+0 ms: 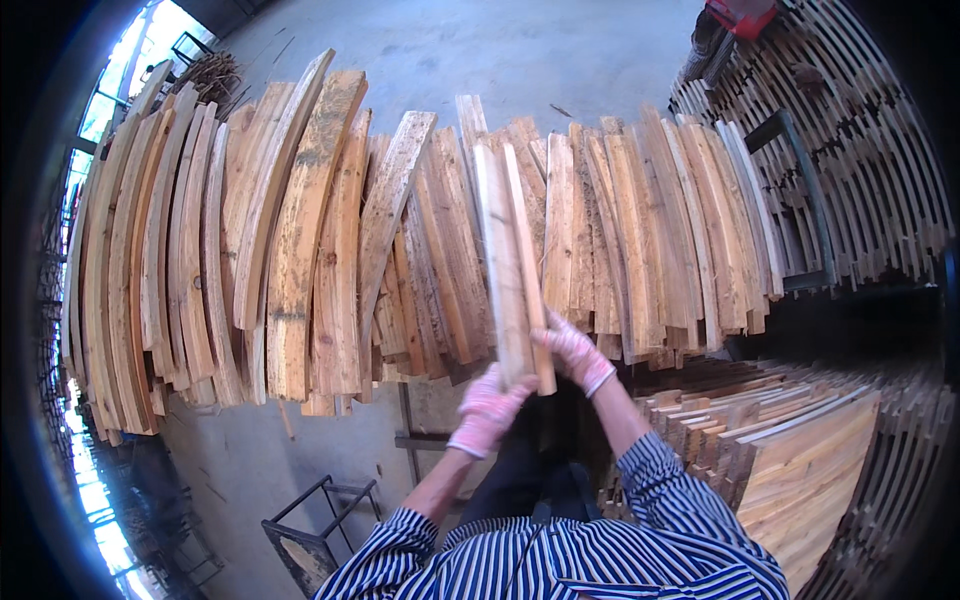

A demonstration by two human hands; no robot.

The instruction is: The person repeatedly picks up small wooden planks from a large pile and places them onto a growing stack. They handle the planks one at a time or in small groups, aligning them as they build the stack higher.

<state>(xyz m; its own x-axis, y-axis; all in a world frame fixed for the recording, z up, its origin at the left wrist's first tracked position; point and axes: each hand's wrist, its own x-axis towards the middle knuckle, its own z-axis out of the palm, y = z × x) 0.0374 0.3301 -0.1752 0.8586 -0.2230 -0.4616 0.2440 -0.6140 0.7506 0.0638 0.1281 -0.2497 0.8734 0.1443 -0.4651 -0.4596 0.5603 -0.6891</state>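
Though narrow, planks point(507, 270) between fingers point(554, 338).

Held boards point(508, 270): bare wood, matt, faces fairly smooth. Broad stained plank point(297, 240): wood, matt, rough. Gloves point(490, 408): matt knit-like cloth; floor point(440, 55): smooth, concrete-like.

Two boards point(507, 270) point(527, 250), seemingly, in gloved hands point(490, 405) point(574, 352)

Pink gloves point(488, 409), blue-striped shirt point(490, 560)
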